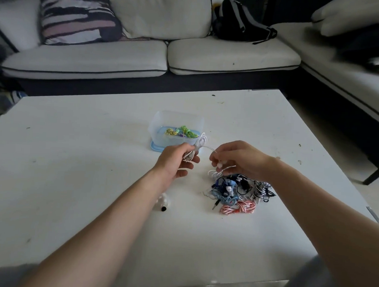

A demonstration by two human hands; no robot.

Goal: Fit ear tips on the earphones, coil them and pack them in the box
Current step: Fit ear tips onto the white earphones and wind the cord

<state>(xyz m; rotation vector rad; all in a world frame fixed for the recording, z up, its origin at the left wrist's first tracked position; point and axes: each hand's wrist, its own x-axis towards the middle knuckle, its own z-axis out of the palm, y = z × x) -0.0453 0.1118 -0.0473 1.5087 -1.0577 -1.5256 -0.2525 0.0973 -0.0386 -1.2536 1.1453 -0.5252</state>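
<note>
The fingers (183,172) of the left hand (172,159) are curled in toward the palm, and with the thumb they grip a small bundle of the white earphones (189,157), whose cable is wound round them in loops; one loop sticks up past the knuckles toward the box. From that bundle a single strand arcs right to the right hand (242,158), just right of the frame's centre, whose fingertips (215,159) are drawn close together and pinch the cable. A white earbud (219,165) shows just under those fingertips, and more slack cable hangs in a loose curl below them. Whether the bud carries an ear tip cannot be told. Both hands are held above the white table (75,160), near each other but not touching. Just beyond them, a little above centre, stands the clear plastic box (157,122) on its pale blue lid (155,147) — inside lie coiled green and yellow earphones (181,131). Under the right wrist, lower right of centre, sits a tangled pile of earphones (230,189) in blue, black and white, with a red-and-white striped coil (239,207) at its near edge. Beside the left forearm lies a small white object (164,202) with a black end, too blurred to name. A light sofa (122,58) with a striped cushion (77,17) and a black backpack (235,19) fills the top of the frame.
</note>
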